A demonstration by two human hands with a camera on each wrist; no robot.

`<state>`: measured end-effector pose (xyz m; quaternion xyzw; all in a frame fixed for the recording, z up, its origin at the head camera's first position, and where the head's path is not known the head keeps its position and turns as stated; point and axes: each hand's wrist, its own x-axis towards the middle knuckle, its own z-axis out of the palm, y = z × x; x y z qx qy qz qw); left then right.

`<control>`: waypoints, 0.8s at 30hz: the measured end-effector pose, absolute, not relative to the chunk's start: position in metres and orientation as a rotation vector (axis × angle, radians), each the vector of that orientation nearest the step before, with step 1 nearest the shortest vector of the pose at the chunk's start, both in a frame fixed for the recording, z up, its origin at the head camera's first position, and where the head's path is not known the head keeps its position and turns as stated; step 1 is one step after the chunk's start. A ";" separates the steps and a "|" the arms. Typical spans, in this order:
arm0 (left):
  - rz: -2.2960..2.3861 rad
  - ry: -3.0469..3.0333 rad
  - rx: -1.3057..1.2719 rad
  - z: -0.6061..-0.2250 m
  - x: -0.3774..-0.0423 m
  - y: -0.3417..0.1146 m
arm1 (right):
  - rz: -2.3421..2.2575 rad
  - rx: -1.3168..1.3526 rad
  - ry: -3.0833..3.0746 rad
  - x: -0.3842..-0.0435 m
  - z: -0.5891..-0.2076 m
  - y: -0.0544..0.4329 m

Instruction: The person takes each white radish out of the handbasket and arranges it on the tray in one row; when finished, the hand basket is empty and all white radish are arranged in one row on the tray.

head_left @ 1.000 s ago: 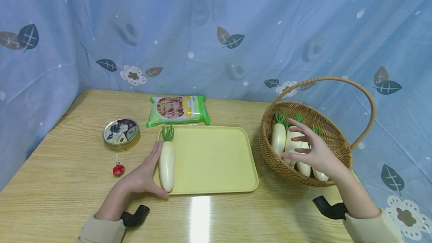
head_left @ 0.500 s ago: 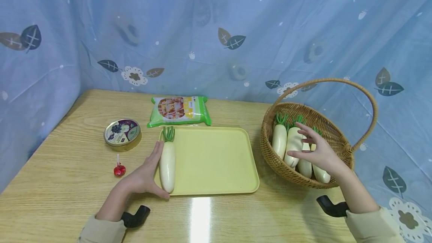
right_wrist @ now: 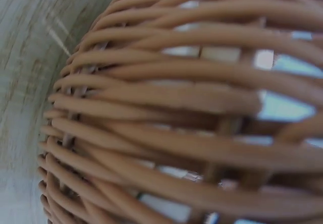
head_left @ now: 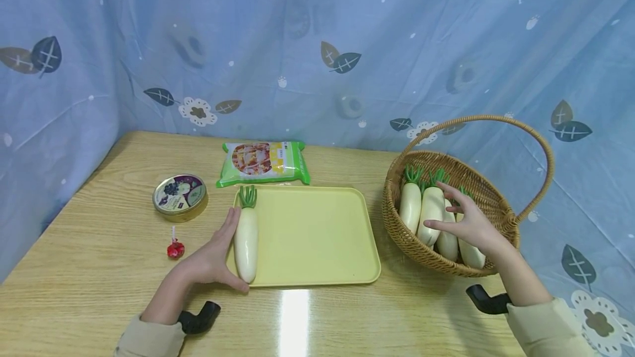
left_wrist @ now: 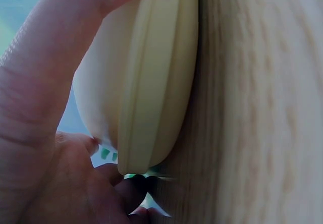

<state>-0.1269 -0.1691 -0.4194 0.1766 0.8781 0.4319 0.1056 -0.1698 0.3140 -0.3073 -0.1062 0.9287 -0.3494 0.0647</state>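
In the head view, a white radish (head_left: pixel 246 244) with green stalks lies along the left edge of a yellow tray (head_left: pixel 312 236). My left hand (head_left: pixel 213 255) rests against that edge, fingers extended beside the radish, thumb at the tray's near corner. Seen from the left wrist, its thumb (left_wrist: pixel 45 57) and fingers frame the tray rim (left_wrist: pixel 156 82). On the right, my right hand (head_left: pixel 468 225) is inside a wicker basket (head_left: pixel 412 249), fingers spread and bent over a radish (head_left: pixel 432 208). Its thumb overlaps this radish; the fingertips are right at its other side. Weave hides this hand in the right wrist view.
More radishes (head_left: pixel 410 207) fill the basket, whose tall handle (head_left: pixel 496 117) arches above. Behind the tray lies a green food packet (head_left: pixel 263 164). A round tin (head_left: pixel 179 197) and a small red wrapped candy (head_left: pixel 176 249) are at the left. A blue curtain (head_left: pixel 297 43) backs the table.
My right hand has come slightly down and right, closer over the radishes. The radish beneath it has shifted a little. The left hand has stayed at the tray edge.
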 end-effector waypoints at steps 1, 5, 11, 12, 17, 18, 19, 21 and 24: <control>1.273 2.588 0.519 -0.419 -0.127 -0.169 | -1.056 -0.313 2.802 -0.170 -0.308 0.315; 1.271 2.593 0.521 -0.420 -0.127 -0.169 | -1.070 -0.289 2.783 -0.172 -0.308 0.315; 1.271 2.597 0.522 -0.420 -0.126 -0.168 | -1.086 -0.260 2.743 -0.174 -0.310 0.318; 1.271 2.598 0.522 -0.419 -0.126 -0.168 | -1.085 -0.258 2.739 -0.175 -0.311 0.318; 1.270 2.599 0.523 -0.419 -0.126 -0.168 | -1.104 -0.264 2.714 -0.179 -0.315 0.319; 1.270 2.600 0.524 -0.419 -0.126 -0.168 | -1.105 -0.264 2.710 -0.180 -0.316 0.319; 1.270 2.600 0.524 -0.419 -0.126 -0.168 | -1.106 -0.264 2.706 -0.181 -0.317 0.319; 1.268 2.600 0.525 -0.419 -0.126 -0.168 | -1.104 -0.260 2.703 -0.182 -0.318 0.319; 1.265 2.598 0.523 -0.419 -0.126 -0.168 | -1.109 -0.252 2.685 -0.183 -0.319 0.318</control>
